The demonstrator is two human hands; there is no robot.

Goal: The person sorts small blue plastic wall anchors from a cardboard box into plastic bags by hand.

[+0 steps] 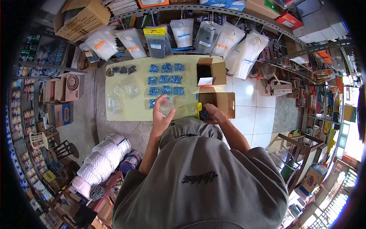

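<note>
From my end, the yellow surface [122, 114] carries two open cardboard boxes, a far box [217, 72] and a near box [225, 102]. I count ten filled bags of blue screws [164, 79] in rows of three; the fourth row is only begun and partly hidden behind a hand. Three darker bags [122, 70] sit at the far left. I judge the bagging well along, with a few loose empty bags [131, 90] left. The left hand [162, 116] pinches a small clear bag [166, 108] above the near edge. The right hand [214, 114] reaches into the near box; I cannot tell its grip.
</note>
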